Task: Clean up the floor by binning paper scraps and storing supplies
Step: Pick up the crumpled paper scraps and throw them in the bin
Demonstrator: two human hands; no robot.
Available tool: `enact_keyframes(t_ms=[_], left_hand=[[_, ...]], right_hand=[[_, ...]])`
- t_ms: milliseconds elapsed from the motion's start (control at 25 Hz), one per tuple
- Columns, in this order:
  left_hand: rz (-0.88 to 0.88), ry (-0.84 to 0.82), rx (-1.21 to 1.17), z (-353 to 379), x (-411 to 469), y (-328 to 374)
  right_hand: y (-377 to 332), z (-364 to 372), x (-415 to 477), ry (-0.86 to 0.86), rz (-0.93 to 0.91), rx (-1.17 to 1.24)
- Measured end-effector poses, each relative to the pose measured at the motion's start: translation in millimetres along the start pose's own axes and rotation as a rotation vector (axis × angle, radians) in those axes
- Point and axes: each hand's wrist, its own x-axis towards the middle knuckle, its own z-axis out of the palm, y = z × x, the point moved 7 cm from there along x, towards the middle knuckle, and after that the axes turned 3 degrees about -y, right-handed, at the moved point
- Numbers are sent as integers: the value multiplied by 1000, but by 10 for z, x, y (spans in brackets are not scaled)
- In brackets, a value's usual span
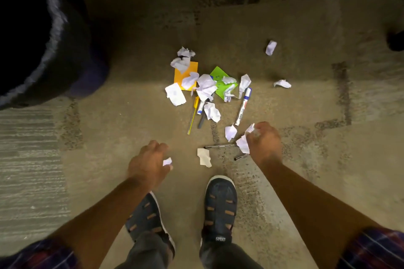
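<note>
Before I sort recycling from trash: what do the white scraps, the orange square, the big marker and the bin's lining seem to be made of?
White scraps: thin matte paper, sharply creased and crumpled. Orange square: flat matte sheet, probably a sticky note or coloured paper. Big marker: smooth, slightly glossy barrel with a printed label, likely plastic. Bin lining: black plastic film, judging by its shiny wrinkles.

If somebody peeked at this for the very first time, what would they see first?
A messy pile of crumpled white paper scraps in the middle of the floor, lying over an orange sheet and a green sheet. Nearer, the right hand and the left hand each clutch scraps. A black-lined bin stands far left.
</note>
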Motion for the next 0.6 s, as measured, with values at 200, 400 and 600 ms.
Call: enact_keyframes(t_ms=[200, 400, 600], left_hand=[[134, -101, 235, 506, 254, 46], [202, 46, -103, 445, 288, 131], [-8, 150, -507, 408, 317, 376]], right_hand=[[371, 459, 144, -162, 99, -83], [390, 563, 198, -119, 71, -70], [331, 547, 264, -118, 67, -71]])
